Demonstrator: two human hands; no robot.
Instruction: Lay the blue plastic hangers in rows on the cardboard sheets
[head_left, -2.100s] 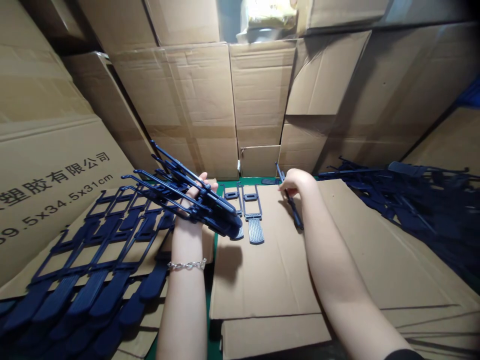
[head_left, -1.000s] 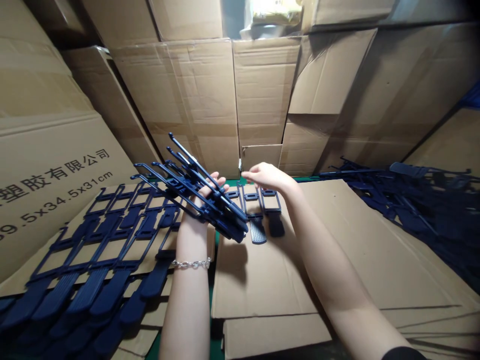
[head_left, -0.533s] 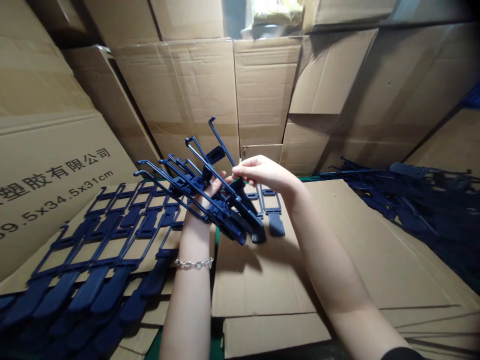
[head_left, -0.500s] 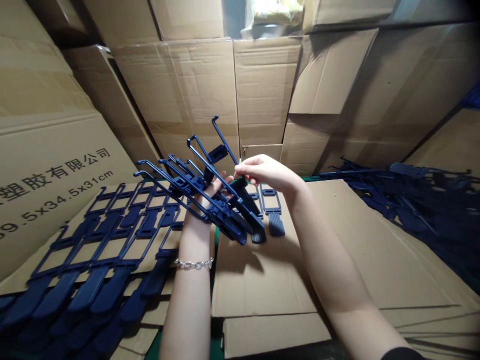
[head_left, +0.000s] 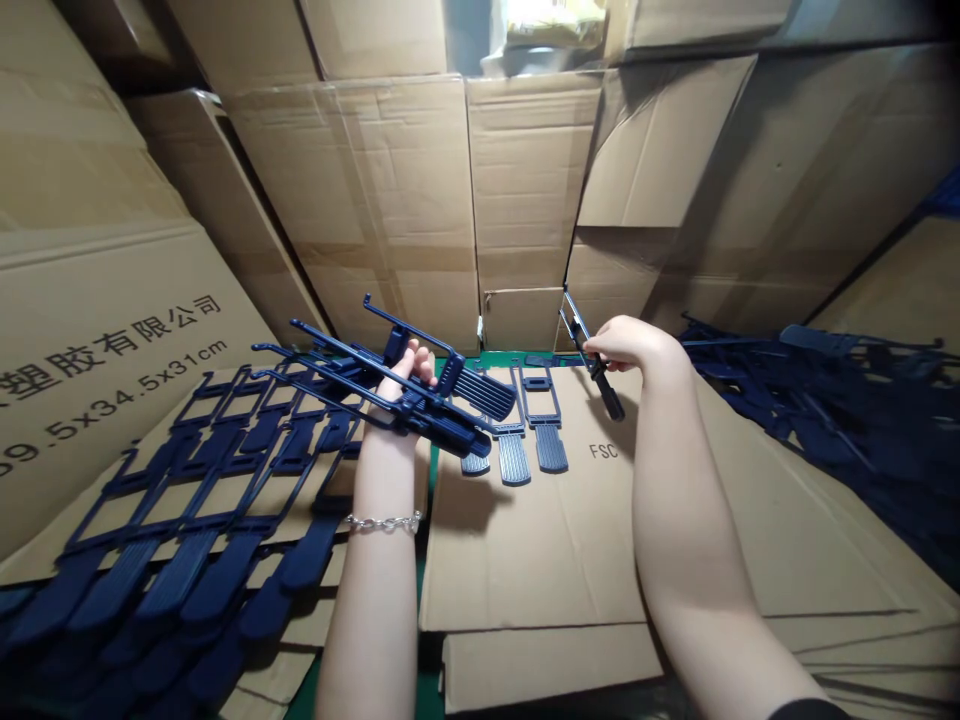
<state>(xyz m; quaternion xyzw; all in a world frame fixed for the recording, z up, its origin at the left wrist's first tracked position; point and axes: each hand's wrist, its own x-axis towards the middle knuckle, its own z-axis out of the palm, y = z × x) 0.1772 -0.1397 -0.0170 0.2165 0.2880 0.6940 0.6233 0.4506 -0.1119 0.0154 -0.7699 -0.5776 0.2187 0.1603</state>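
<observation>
Here, left fingers (head_left: 424, 367) grip blue frames (head_left: 444, 425); right fingers (head_left: 604, 345) pinch single frame (head_left: 609, 394); cardboard (head_left: 536, 560) reads "FSC".

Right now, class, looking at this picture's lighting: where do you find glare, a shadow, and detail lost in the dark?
In the head view, glare washes out part of the yellowish package at the top; a soft shadow falls on the cardboard sheet below the left hand's frames; the dark blue pile at right is dim, its pieces hard to separate.
</observation>
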